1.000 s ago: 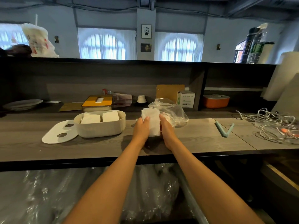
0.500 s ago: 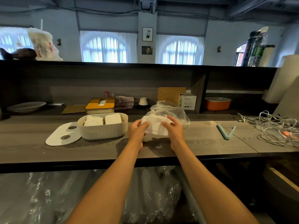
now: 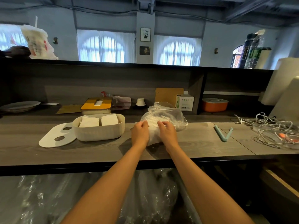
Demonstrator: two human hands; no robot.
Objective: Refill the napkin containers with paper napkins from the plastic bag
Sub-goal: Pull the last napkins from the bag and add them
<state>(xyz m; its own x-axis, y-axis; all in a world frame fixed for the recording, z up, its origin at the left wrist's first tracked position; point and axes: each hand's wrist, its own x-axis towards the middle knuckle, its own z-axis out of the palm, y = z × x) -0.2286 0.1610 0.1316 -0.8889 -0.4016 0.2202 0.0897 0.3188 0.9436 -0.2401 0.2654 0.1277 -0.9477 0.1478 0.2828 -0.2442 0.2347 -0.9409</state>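
Between both hands (image 3: 154, 135), clear crumpled plastic bag (image 3: 171, 117).

Grey wood-grain counter (image 3: 97, 152), dark front edge. On it from the left: flat white lid (image 3: 56, 135) with two round holes, touching an oval white napkin container (image 3: 99, 132) with two napkin stacks inside. Crinkly clear plastic bag (image 3: 168, 117) around the middle. Further right a mint-green clip (image 3: 224, 134) lying open in a V, then a tangled pile of white cables (image 3: 271, 126) near the right end.
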